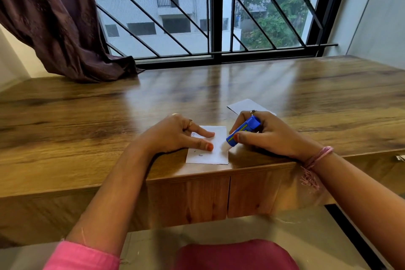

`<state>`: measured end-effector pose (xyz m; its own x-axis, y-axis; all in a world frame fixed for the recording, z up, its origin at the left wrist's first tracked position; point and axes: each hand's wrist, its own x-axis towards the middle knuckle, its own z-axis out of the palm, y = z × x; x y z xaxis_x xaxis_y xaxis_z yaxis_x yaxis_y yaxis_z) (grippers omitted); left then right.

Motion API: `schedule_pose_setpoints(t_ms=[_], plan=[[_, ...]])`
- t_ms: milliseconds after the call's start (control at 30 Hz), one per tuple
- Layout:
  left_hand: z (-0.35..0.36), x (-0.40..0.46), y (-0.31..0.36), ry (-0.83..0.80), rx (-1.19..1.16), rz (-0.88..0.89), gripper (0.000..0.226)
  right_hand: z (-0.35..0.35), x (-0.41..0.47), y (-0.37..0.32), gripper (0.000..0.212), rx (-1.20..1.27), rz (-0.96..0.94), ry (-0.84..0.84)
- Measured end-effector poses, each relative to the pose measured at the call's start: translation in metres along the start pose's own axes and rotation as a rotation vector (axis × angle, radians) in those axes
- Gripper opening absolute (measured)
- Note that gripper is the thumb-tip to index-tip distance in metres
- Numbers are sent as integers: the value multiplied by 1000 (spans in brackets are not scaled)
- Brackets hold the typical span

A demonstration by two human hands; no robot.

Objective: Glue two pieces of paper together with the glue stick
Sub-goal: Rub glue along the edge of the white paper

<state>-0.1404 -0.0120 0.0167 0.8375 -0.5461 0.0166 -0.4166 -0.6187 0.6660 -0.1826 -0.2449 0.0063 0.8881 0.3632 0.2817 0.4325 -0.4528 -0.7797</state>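
- Fingers of the left hand [175,136] lay straight and spread, two of them pressing flat on the near sheet of paper [217,153] to pin it to the wooden table [87,116]
- Right hand [269,133] had its fingers and thumb curled round the blue glue stick [243,130], gripping it like a thick pen
- That stick's long axis ran on a slant, cap end up and away to the right, white glue tip [226,146] down and toward the left, where it touched the sheet's right edge
- From the tip, the unglued face of the sheet lay leftward, toward the pinning fingers; my reading is that any stroke would have to travel that way, and the right hand was the nearer one for it
- Pinning fingers covered the sheet's left half, so they stood in the path of a full stroke and would likely need shifting
- Second sheet of paper [243,105] lay flat farther back, just behind the right hand and partly hidden by it, apart from the first sheet
- Count: two sheets of paper, one glue stick, two hands; no cap for the stick could be made out
- Gluing looked only begun, with the two sheets not yet joined
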Motion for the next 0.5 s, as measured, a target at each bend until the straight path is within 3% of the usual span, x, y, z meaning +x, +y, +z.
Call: schedule_pose_setpoints(t_ms=[233, 500], plan=[[0, -1, 0, 0, -8, -15, 42, -1, 1, 2, 3, 26, 26, 36], [0, -1, 1, 2, -6, -15, 42, 0, 4, 2, 7, 16, 52, 82]])
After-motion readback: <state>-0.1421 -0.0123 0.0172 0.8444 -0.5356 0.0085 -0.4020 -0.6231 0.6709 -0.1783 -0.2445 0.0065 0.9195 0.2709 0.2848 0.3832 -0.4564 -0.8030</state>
